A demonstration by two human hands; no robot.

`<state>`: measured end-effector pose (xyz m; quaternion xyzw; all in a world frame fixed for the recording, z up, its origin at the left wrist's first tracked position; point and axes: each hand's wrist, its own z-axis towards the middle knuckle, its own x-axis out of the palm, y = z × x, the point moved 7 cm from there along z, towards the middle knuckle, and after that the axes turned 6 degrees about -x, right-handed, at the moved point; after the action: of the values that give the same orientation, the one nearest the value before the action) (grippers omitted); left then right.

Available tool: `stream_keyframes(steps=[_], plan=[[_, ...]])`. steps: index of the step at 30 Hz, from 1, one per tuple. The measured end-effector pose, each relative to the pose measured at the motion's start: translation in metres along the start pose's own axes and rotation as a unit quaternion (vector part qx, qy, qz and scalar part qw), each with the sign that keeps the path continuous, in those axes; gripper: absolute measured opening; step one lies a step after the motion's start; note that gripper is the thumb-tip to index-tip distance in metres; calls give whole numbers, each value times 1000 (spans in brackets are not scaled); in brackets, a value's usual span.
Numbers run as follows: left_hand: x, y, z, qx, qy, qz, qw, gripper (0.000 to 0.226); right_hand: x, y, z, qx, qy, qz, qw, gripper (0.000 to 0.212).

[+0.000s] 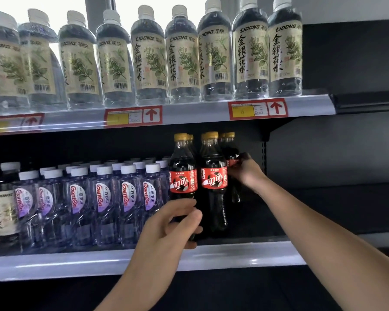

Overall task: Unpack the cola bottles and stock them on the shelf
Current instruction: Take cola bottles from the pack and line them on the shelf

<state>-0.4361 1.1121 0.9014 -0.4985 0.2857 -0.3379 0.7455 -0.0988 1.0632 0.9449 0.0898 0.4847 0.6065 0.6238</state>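
A dark retail shelving unit is filling the view, its two grey-edged shelves carrying drinks. The upper shelf (189, 115) is holding a full row of clear Lidong honeysuckle water bottles (182, 59) above red-and-yellow price tags (133, 116). The lower shelf (76, 261) is holding a packed block of Ganten water bottles (103, 198) on the left, while its right part is lying bare beyond the colas.

The stocking step is under way, judging from how things lie: yellow-capped cola bottles are standing in short files just right of the Ganten block, and both hands are working on them. The left hand (173, 227) is curling its fingers and thumb around the lower body of the front-left cola bottle (182, 176), which is sitting at the shelf's front edge. The right hand (245, 171) is reaching deeper, closing around the label band of a rear cola bottle (231, 158) in the right-hand file; whether that bottle is resting on the shelf cannot be told. Between them the front-right cola bottle (213, 180) is standing free and upright.

No carton or wrap is showing here, so the unpacking side cannot be judged.

The next move is probably calling for seating both held bottles upright, labels forward, tight against their neighbours, then letting go without toppling the files.
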Motion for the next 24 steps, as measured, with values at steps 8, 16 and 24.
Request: stream_keyframes(steps=[8, 16, 24], plan=[[2, 1, -7, -2, -4, 10, 1000, 33, 2, 4, -10, -28, 45, -51, 997, 35], [15, 3, -18, -4, 6, 14, 1000, 48, 1, 7, -20, -27, 32, -43, 998, 44], [8, 8, -31, -10, -9, 29, 999, 27, -10, 2, -45, 23, -7, 8, 1000, 91]])
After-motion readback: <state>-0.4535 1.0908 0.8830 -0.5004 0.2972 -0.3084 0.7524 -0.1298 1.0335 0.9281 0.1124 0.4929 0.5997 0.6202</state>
